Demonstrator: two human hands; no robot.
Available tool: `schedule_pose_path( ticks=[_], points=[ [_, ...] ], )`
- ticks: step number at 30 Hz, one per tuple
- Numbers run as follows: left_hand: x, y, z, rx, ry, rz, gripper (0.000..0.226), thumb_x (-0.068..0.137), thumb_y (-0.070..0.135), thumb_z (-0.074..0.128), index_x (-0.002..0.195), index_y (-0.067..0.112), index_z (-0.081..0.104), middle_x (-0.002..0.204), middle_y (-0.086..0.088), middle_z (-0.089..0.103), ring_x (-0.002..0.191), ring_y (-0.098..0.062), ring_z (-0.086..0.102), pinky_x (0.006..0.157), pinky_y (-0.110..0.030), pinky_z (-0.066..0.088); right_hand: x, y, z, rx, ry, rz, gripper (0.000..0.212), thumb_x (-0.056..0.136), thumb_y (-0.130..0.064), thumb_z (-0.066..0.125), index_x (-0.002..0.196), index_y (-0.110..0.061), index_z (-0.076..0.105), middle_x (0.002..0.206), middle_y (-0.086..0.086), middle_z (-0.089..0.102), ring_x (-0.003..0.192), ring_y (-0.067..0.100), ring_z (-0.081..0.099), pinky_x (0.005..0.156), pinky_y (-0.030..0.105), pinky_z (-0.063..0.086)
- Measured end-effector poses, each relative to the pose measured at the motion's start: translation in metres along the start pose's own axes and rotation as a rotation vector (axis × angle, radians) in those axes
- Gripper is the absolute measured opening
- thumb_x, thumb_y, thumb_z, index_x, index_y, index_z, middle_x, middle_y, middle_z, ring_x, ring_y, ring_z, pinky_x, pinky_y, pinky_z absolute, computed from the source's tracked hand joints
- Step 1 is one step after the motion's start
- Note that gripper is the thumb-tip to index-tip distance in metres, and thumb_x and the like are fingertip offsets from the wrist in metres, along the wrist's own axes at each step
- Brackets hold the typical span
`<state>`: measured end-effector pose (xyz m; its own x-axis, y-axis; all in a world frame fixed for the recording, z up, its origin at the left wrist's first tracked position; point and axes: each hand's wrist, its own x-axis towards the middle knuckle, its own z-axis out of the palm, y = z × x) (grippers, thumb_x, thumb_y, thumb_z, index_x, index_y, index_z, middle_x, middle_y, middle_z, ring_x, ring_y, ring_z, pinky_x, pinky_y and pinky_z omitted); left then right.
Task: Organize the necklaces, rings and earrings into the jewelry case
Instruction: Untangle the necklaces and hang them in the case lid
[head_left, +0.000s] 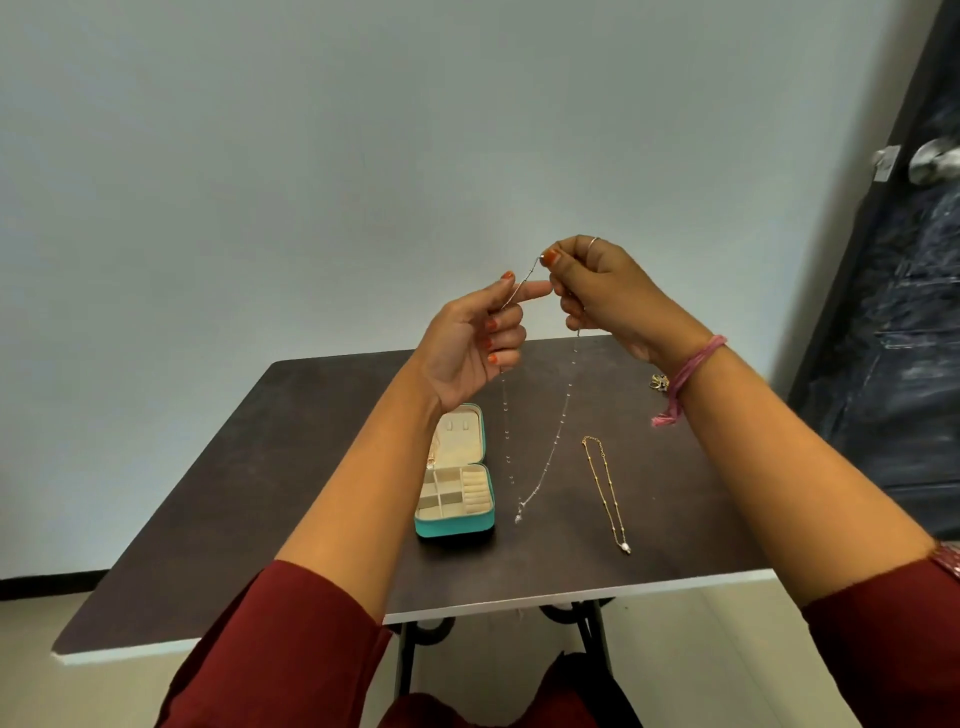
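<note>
At centre frame, the left hand (475, 343) and right hand (597, 291) each pinch the thin silver beaded necklace (558, 423), its pendant dangling beside the open teal jewelry case (457, 525) (lower centre).

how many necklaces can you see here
2 plainly. A silver necklace hangs from both hands, left hand and right hand, above the table. A gold necklace lies flat right of the open jewelry case. Another may sit in the case lid.

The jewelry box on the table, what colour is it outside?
Teal outside, cream inside; the jewelry box shows best in the head view.
</note>
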<state>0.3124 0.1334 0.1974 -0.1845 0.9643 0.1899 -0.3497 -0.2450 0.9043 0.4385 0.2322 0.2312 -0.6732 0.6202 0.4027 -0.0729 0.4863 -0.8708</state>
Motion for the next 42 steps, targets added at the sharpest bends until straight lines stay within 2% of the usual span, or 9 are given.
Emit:
schedule_pose_path(
  ticks=[5, 10, 14, 18, 26, 31, 34, 39, 42],
  points=[
    [-0.002, 0.003, -0.002, -0.01, -0.023, 0.044, 0.03, 0.1, 0.022, 0.04, 0.111, 0.008, 0.065, 0.054, 0.007, 0.022, 0.051, -0.007, 0.013, 0.045, -0.02, 0.014, -0.008, 0.014, 0.007, 0.069, 0.005, -0.038, 0.012, 0.099, -0.025, 0.05, 0.089, -0.02, 0.056, 0.069, -0.003, 0.047, 0.047, 0.003, 0.038, 0.05, 0.021, 0.036],
    [-0.003, 0.013, -0.006, 0.013, 0.052, 0.171, 0.027, 0.101, 0.021, 0.04, 0.105, 0.007, 0.062, 0.056, 0.008, 0.042, 0.046, -0.003, 0.032, 0.044, -0.016, 0.026, -0.022, 0.029, 0.015, 0.061, 0.069, -0.111, 0.011, 0.092, -0.025, 0.062, 0.096, -0.019, 0.069, 0.07, -0.005, 0.057, 0.05, 0.001, 0.043, 0.051, 0.018, 0.037],
    [-0.005, 0.018, -0.008, -0.038, 0.095, 0.252, 0.027, 0.102, 0.021, 0.04, 0.105, 0.007, 0.063, 0.085, -0.002, 0.071, 0.076, -0.011, 0.069, 0.071, -0.023, 0.056, -0.031, 0.04, 0.023, -0.059, 0.118, -0.171, 0.014, 0.09, -0.025, 0.064, 0.099, -0.018, 0.073, 0.071, -0.009, 0.063, 0.053, 0.0, 0.047, 0.053, 0.015, 0.039],
    [-0.002, 0.018, -0.009, -0.023, 0.112, 0.304, 0.027, 0.102, 0.022, 0.04, 0.109, 0.006, 0.06, 0.103, -0.007, 0.072, 0.104, -0.021, 0.068, 0.088, -0.03, 0.055, -0.044, 0.048, 0.035, -0.238, 0.101, -0.224, 0.018, 0.09, -0.02, 0.064, 0.104, -0.013, 0.073, 0.082, -0.01, 0.069, 0.068, -0.008, 0.06, 0.065, 0.007, 0.043],
    [0.004, 0.019, -0.016, 0.214, 0.139, 0.314, 0.03, 0.102, 0.022, 0.041, 0.117, 0.005, 0.059, 0.116, -0.01, 0.068, 0.111, -0.022, 0.064, 0.096, -0.032, 0.051, -0.062, 0.02, 0.049, -0.651, -0.125, -0.273, 0.024, 0.093, -0.028, 0.059, 0.105, -0.014, 0.074, 0.088, 0.001, 0.073, 0.064, 0.002, 0.055, 0.062, 0.007, 0.038],
    [0.004, 0.007, -0.015, 0.359, 0.089, 0.294, 0.027, 0.102, 0.018, 0.041, 0.109, 0.004, 0.063, 0.108, -0.01, 0.071, 0.105, -0.022, 0.067, 0.093, -0.031, 0.052, -0.061, -0.016, 0.041, -0.48, -0.309, -0.185, 0.016, 0.091, -0.026, 0.061, 0.096, -0.016, 0.072, 0.07, -0.009, 0.067, 0.058, -0.002, 0.057, 0.061, 0.013, 0.045],
    [0.003, 0.003, -0.017, 0.366, 0.05, 0.277, 0.022, 0.098, 0.017, 0.048, 0.096, 0.006, 0.067, 0.082, -0.004, 0.072, 0.079, -0.014, 0.068, 0.076, -0.027, 0.054, -0.047, -0.031, 0.026, -0.349, -0.219, -0.18, 0.02, 0.094, -0.023, 0.058, 0.087, -0.008, 0.071, 0.063, -0.008, 0.062, 0.052, -0.002, 0.053, 0.058, 0.019, 0.046],
    [-0.001, -0.002, -0.011, 0.303, 0.009, 0.237, 0.027, 0.101, 0.015, 0.038, 0.099, 0.002, 0.062, 0.066, -0.003, 0.068, 0.06, -0.013, 0.062, 0.081, -0.03, 0.053, -0.027, -0.034, 0.005, -0.025, -0.119, -0.051, 0.022, 0.096, -0.023, 0.055, 0.092, -0.008, 0.07, 0.06, -0.007, 0.058, 0.05, 0.003, 0.049, 0.054, 0.015, 0.043],
    [-0.004, -0.003, -0.011, 0.226, -0.037, 0.184, 0.034, 0.103, 0.018, 0.035, 0.098, 0.003, 0.064, 0.049, 0.003, 0.048, 0.046, -0.007, 0.044, 0.079, -0.031, 0.055, -0.018, -0.024, -0.001, 0.101, -0.101, 0.024, 0.02, 0.095, -0.027, 0.055, 0.089, -0.017, 0.071, 0.06, -0.009, 0.057, 0.054, 0.006, 0.047, 0.058, 0.018, 0.044]
  ],
)
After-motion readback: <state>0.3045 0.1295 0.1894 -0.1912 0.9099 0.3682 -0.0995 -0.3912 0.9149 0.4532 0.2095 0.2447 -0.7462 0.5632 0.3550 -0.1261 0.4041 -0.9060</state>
